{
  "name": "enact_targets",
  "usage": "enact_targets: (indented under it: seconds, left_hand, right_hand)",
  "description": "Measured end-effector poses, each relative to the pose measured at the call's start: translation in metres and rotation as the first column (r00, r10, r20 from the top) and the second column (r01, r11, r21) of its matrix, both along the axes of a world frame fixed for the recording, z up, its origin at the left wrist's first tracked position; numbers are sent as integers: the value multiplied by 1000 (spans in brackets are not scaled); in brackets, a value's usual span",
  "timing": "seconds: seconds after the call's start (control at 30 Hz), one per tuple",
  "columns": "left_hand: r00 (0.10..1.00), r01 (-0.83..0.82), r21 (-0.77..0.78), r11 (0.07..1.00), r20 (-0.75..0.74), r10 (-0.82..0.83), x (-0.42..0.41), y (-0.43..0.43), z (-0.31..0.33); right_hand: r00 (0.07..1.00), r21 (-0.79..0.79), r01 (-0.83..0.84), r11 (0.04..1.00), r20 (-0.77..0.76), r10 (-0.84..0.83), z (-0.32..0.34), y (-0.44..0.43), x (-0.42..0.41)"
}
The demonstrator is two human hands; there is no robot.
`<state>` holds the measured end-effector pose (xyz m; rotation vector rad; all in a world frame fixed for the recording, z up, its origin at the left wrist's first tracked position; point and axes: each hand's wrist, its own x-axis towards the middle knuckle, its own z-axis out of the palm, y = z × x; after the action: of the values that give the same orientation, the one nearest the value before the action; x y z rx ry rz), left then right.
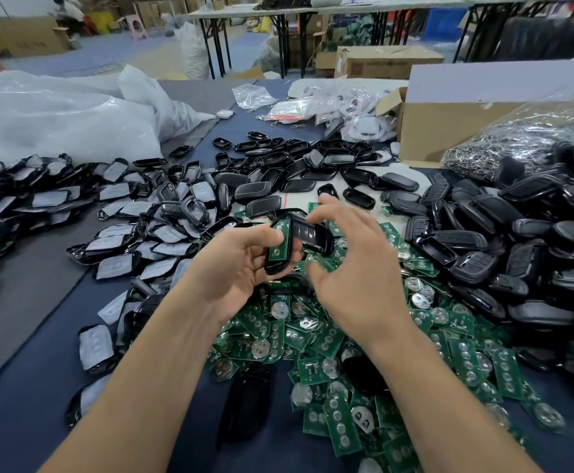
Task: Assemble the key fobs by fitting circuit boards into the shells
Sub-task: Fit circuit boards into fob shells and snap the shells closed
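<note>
Motion blur smears my right hand (357,268), so I cannot tell whether its curved fingers grip anything or only hover. Its thumb sits below and its fingertips above a glossy black button cover (313,233), which tilts against the piece in my other hand.

My left hand (238,264) grasps a black plastic shell half (273,266), thumb on top, with the fingers curled beneath and mostly hidden. A green rectangular circuit board (277,250) lies inside that shell, its upper end covered by the button cover.

Under both hands spreads a heap of green circuit boards (313,339), flat and carrying round silver battery clips. Any print on them is too small for me to read.

To the right, a mound of rounded matte black shells (517,254) runs off the frame edge. To the left lie black-rimmed pieces with grey rubbery pads (40,203), also cut off.

Farther back I see crumpled white plastic sacks (57,114), a brown cardboard box (449,131) and a clear bag of metal rings (524,138). Markings on the distant cartons are blurred beyond reading.
</note>
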<state>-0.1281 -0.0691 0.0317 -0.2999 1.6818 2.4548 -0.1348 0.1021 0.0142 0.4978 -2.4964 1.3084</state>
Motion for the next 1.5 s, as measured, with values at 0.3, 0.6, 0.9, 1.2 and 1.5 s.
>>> enact_targets:
  seconds: [0.3, 0.6, 0.9, 1.2, 1.5]
  left_hand:
    - [996, 92, 36, 995, 2, -92, 2, 2, -2]
    - [993, -111, -207, 972, -66, 99, -4, 7, -11]
    - [944, -318, -301, 899, -187, 271, -3, 26, -16]
    - [926, -367, -437, 821, -255, 278, -3, 26, -18]
    - [889, -442, -598, 668, -388, 242, -2, 25, -21]
  right_hand:
    - [997, -193, 43, 980, 67, -30, -6, -4, -1]
    - [889, -717, 31, 696, 338, 309, -7, 4, -9]
    - [913, -675, 40, 737, 325, 248, -14, 0, -10]
    - [945, -580, -2, 814, 265, 190, -16, -3, -10]
    - [974, -457, 23, 889, 210, 82, -14, -5, -8]
